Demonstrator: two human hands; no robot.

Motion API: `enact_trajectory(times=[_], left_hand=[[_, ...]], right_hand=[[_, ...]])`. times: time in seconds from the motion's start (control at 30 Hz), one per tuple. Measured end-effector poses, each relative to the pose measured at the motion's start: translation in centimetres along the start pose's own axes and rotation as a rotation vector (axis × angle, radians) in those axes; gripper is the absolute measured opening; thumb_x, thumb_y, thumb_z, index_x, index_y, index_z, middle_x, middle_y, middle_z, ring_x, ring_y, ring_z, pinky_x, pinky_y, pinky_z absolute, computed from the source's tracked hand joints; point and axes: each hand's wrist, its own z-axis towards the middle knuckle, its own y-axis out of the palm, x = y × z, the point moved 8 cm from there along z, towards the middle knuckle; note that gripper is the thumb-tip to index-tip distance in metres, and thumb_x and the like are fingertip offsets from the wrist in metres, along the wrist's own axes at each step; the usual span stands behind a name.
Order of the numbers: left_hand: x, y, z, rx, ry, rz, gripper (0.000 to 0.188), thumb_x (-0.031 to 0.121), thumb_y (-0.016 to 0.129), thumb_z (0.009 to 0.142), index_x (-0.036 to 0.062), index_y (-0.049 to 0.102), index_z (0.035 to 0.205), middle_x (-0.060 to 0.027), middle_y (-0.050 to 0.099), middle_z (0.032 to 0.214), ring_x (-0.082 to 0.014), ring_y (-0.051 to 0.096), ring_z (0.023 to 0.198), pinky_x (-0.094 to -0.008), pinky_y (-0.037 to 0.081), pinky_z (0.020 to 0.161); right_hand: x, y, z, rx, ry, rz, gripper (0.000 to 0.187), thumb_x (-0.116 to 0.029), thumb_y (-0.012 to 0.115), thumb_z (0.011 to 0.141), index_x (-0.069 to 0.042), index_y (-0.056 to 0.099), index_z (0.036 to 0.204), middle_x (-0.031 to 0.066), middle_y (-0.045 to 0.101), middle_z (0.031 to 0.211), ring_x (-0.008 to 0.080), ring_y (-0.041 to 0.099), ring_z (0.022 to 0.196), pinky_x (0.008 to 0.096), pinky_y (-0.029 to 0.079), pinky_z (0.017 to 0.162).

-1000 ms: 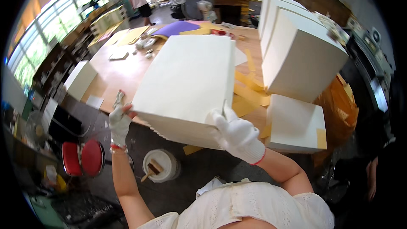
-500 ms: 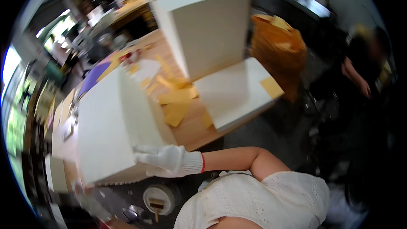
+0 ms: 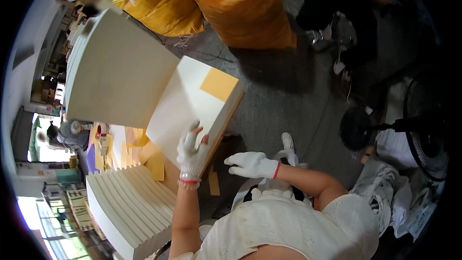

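My left hand (image 3: 191,154), in a white glove with some bare fingertips, reaches over the near edge of a low white paper stack (image 3: 175,103). Its fingers are spread and hold nothing; whether they touch the stack I cannot tell. A yellow paper piece (image 3: 220,84) lies on that stack's corner. To the right, my right hand (image 3: 252,164), also gloved, hovers above the floor in front of my body, fingers stretched out with nothing in them. Left of my left forearm stands a ridged pile of white paper blocks (image 3: 132,202).
A tall white stack (image 3: 120,72) rises behind the low one. Yellow scraps (image 3: 153,160) litter the wooden table. Beyond are a bulging orange sack (image 3: 245,12) and a yellow sack (image 3: 163,7). A black fan (image 3: 426,125) stands at right; another person (image 3: 344,14) is at far right.
The view has swung to the right. My right hand has left the near white pile and is now apart from it. My left hand has come into view over the low stack.
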Motion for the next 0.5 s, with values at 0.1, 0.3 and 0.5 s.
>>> enact_trajectory(times=[0.1,0.3,0.5], left_hand=[[0.9,5.9,3.5,-0.04,0.012,0.169,0.042,0.008,0.079,0.075,0.0027,0.061,0.113,-0.0161,0.062,0.122,-0.0328,0.062,0.108,-0.0384,0.051,0.087],[1.2,11.9,8.8,-0.104,0.131,0.402,0.05,0.005,0.085,0.063,0.003,0.06,0.106,-0.015,0.062,0.115,-0.0321,0.062,0.098,-0.0376,0.052,0.083],[-0.6,11.7,9.4,-0.119,-0.042,0.292,0.039,-0.004,0.083,0.062,0.0044,0.069,0.097,-0.0122,0.068,0.108,-0.0231,0.067,0.091,-0.0313,0.055,0.076]], right_hand=[[5.0,-2.0,-1.4,0.093,0.063,0.179,0.04,-0.034,0.052,0.094,-0.008,0.059,0.123,0.0168,0.063,0.118,0.0338,0.06,0.111,0.0409,0.047,0.096],[12.3,-7.3,-2.1,0.21,0.117,0.32,0.035,-0.033,0.056,0.092,-0.012,0.056,0.12,0.0152,0.062,0.111,0.0358,0.06,0.104,0.0442,0.048,0.09],[16.4,-11.7,-1.5,0.34,0.082,0.333,0.03,-0.025,0.059,0.091,-0.009,0.057,0.116,0.0156,0.064,0.103,0.0368,0.063,0.096,0.045,0.051,0.082]])
